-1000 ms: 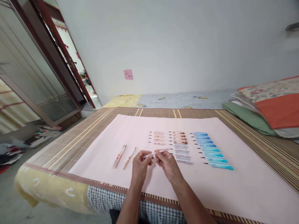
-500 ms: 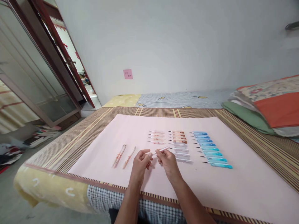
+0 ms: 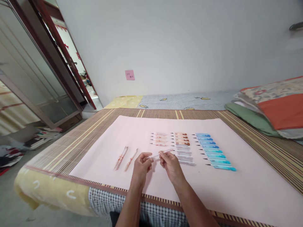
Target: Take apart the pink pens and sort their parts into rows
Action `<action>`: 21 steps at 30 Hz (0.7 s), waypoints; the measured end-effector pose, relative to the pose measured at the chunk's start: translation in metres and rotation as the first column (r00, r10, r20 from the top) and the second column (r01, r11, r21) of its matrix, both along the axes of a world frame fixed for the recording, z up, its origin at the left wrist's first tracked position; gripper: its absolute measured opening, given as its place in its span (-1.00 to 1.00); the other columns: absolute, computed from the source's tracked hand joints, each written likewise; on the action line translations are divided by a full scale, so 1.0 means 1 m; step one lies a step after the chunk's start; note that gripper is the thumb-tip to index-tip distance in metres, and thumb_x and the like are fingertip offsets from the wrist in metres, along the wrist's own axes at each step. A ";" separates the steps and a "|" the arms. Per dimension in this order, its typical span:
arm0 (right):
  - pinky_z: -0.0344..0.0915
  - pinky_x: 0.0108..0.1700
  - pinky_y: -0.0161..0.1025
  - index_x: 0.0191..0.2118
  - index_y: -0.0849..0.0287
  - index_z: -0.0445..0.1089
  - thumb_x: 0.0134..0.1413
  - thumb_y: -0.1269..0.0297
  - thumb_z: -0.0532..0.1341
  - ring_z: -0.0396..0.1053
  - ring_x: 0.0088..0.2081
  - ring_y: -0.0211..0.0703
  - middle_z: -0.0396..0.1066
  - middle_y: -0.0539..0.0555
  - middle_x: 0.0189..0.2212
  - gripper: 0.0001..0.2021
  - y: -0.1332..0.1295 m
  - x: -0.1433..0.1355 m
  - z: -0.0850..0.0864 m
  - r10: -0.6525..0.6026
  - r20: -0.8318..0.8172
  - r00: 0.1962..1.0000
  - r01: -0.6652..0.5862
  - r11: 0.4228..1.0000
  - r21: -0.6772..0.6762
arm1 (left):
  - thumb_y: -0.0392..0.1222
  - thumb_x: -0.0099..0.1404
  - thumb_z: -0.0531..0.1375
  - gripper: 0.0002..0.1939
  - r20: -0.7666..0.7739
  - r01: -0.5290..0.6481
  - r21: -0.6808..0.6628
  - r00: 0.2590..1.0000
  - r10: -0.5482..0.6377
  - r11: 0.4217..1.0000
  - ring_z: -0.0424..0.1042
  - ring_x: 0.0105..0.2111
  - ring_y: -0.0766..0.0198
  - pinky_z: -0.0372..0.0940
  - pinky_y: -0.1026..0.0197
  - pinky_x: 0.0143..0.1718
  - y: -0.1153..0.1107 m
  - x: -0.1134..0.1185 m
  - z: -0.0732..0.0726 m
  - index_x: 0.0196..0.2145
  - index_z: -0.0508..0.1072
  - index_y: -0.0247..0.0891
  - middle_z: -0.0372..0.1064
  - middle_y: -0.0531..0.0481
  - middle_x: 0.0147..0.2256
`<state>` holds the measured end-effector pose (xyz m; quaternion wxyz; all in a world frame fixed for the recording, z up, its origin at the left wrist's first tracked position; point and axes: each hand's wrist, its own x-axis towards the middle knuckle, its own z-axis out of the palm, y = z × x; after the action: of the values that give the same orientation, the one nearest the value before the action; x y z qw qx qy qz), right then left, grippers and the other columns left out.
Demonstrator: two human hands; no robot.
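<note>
Between my two hands is a slim, pale pen (image 3: 155, 155) with a clear, pinkish barrel. My right hand (image 3: 168, 161) pinches it near the middle, with its far end sticking out up and to the right. At the other end, the fingers of my left hand (image 3: 142, 162) are closed around the pen, partly hiding it. Just beyond lie rows of pens with dark tips pointing left: clear floral pens (image 3: 159, 137), brown-ended pens (image 3: 181, 137), clear grey pens (image 3: 184, 154) and blue pens (image 3: 214, 153). To the left, floral pens (image 3: 121, 158) and another floral pen (image 3: 131, 160) lie slanted.
All the pens rest on a large pink sheet (image 3: 104, 154) over a striped mat (image 3: 63, 157) on a bed. Folded bedding (image 3: 279, 107) is piled at the right. A white wall with a pink note (image 3: 129, 75) stands behind, and a doorway is at the left.
My right hand has shifted slightly right with the pen, and more of the barrel shows between my hands. The pens on the sheet have not moved.
</note>
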<state>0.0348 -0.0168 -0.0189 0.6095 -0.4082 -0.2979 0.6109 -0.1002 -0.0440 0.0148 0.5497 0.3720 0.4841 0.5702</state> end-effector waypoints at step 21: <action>0.07 -0.47 -0.30 -0.50 0.21 0.51 -0.33 -0.03 0.58 0.19 -0.55 -0.36 0.42 -0.02 -0.56 -0.57 -0.003 0.001 0.008 0.027 -0.062 0.998 -0.029 0.999 -0.019 | 0.25 0.08 0.41 -0.39 0.137 0.008 -0.138 0.990 0.011 0.990 0.26 -0.66 0.41 0.02 0.33 -0.63 0.004 -0.007 -0.005 -0.16 0.55 -0.37 0.47 -0.01 -0.51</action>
<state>0.0356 -0.0200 -0.0111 0.6056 -0.3911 -0.2785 0.6346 -0.1068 -0.0401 0.0101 0.6059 0.2924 0.4837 0.5598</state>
